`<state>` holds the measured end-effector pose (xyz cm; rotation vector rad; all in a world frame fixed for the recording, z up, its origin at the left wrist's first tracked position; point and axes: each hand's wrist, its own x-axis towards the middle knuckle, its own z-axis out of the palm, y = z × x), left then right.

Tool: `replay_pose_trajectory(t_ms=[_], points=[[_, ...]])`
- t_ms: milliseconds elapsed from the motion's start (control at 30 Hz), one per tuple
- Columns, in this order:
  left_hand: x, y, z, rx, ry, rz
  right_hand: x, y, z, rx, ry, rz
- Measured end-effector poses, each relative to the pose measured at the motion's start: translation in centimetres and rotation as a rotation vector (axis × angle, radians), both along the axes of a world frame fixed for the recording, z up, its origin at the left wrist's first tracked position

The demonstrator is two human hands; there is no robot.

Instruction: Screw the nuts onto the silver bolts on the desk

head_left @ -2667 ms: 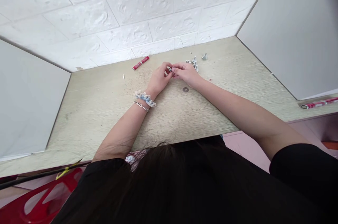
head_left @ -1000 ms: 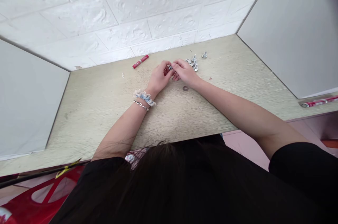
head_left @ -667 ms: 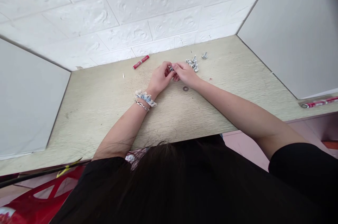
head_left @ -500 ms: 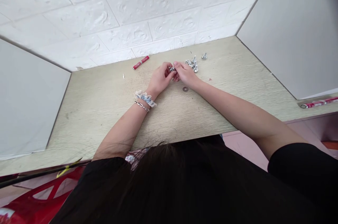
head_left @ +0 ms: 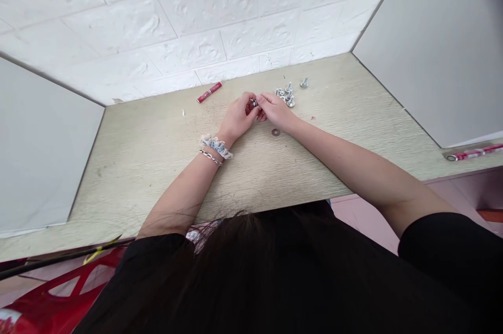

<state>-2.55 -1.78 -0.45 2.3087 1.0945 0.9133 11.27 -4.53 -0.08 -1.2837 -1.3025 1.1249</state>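
Note:
My left hand (head_left: 238,114), with a scrunchie and a chain bracelet on its wrist, is closed on a small metal bolt (head_left: 254,104). Fingers cover most of the bolt. Fingertips of my right hand (head_left: 275,110) pinch at the same bolt from the right, so the two hands touch. Just beyond my right hand lies a cluster of silvery bolts with washers (head_left: 290,95). One more bolt (head_left: 304,83) stands apart, farther right. Nearer to me, below the right wrist, a flat round washer (head_left: 275,132) rests on the tabletop.
A red tube-shaped object (head_left: 209,92) lies near the white brick-patterned wall (head_left: 259,35). Grey panels (head_left: 424,51) bound the wooden tabletop (head_left: 129,166) on both sides. Another red stick-like object (head_left: 477,152) lies at the right front edge. A red plastic chair (head_left: 78,292) is at lower left.
My right fingers have shifted slightly over the bolt, and less of it shows between the hands. Everything on the table stays where it was.

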Motion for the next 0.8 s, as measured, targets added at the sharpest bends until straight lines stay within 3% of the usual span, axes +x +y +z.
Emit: replay_pose_trajectory(t_ms=[800], points=[[0.0, -0.19, 0.31, 0.0, 0.02, 0.048, 0.01, 0.03, -0.04, -0.008, -0.009, 0.001]])
